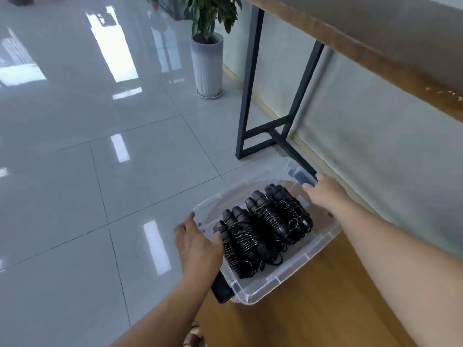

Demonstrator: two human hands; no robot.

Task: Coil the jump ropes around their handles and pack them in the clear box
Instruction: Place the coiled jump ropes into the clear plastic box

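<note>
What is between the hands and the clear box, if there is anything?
Nothing visible. The left hand grips the clear box at its left end and the right hand at its right end. The coiled jump ropes lie inside.

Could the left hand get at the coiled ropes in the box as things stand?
Probably yes: the left hand grips the clear box at its near-left rim, right beside the coiled ropes, and no lid covers them.

Glossy grey tiled floor point(95, 151); potted plant point(209, 18) in a tall ribbed grey planter point(207, 63) — beside it, a black metal table frame point(253, 78) under a wooden tabletop point(375, 43).
</note>
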